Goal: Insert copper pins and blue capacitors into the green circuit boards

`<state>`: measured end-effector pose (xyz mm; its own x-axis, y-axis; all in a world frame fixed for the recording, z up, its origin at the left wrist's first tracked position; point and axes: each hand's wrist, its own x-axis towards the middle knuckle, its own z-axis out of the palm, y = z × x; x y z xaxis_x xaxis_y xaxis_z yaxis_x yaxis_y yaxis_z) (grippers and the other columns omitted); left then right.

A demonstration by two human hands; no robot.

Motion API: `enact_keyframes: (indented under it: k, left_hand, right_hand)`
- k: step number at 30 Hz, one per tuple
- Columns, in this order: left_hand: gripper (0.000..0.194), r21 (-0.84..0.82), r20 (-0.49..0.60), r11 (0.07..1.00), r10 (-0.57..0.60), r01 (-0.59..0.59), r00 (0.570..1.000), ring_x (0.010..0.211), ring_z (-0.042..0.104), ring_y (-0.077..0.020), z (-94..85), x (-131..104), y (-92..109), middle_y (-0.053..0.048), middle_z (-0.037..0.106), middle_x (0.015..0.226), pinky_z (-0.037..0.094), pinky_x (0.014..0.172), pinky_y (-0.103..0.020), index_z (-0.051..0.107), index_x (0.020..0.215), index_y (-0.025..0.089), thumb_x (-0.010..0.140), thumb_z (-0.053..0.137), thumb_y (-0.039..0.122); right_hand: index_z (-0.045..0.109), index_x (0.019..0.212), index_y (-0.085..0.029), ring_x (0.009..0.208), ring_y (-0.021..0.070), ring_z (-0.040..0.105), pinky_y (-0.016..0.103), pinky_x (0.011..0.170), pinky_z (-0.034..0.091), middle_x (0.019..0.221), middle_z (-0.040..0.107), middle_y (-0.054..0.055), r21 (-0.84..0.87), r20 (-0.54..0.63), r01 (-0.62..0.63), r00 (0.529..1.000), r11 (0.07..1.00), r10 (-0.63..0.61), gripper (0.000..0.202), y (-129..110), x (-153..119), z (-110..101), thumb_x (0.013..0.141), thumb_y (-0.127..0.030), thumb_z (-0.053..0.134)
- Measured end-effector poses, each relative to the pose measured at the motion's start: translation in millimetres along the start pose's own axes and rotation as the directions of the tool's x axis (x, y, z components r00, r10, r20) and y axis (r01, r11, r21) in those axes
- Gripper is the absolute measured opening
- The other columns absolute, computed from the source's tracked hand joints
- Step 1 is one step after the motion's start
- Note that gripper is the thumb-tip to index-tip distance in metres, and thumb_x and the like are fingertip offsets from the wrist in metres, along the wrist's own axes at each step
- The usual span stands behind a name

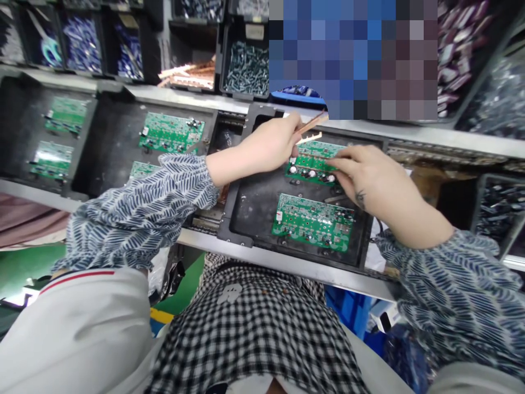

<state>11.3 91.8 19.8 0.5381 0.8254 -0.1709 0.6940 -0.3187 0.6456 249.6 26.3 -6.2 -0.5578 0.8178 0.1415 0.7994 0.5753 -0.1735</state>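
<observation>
A black tray (254,210) in front of me carries two green circuit boards, a far board (314,158) and a near board (314,221). My left hand (270,145) pinches thin copper strips (314,123) just above the far board's back edge. My right hand (363,172) rests its fingertips on the far board's right part, pressing on a strip or component there; what lies under the fingers is hidden. Both forearms wear blue patterned sleeve covers.
Two more black trays (104,164) with green boards lie to the left on the conveyor (287,268). Behind stand bins of screws (246,68), copper strips (191,74) and blue parts (84,41). More bins sit at the right. A blurred patch covers the upper middle.
</observation>
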Motion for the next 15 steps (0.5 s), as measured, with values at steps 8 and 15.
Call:
enact_keyframes:
  k: [8,15]
  left_hand:
    - [0.024,-0.153,0.265,0.987,0.083,-0.043,0.961,0.087,0.071,-0.0177,7.4,-33,28,-0.006,0.072,0.093,0.056,0.082,-0.029,0.066,0.113,0.017,0.106,0.045,0.026]
    - [0.026,-0.01,0.133,0.995,0.096,-0.095,0.986,0.091,0.069,-0.0172,3.3,-44,-4,-0.004,0.074,0.093,0.051,0.09,-0.029,0.072,0.11,0.018,0.1,0.049,0.02]
  right_hand:
    - [0.074,0.108,-0.023,0.09,0.0233,0.07,0.036,0.077,0.056,0.101,0.077,0.007,0.006,-0.123,0.034,0.992,0.999,-0.033,0.025,-55,-34,-26,0.104,-0.024,0.049]
    - [0.075,0.109,-0.022,0.086,0.022,0.068,0.036,0.075,0.057,0.102,0.076,0.009,0.169,-0.028,-0.027,0.999,0.985,0.032,0.027,-53,-85,15,0.102,-0.019,0.049]
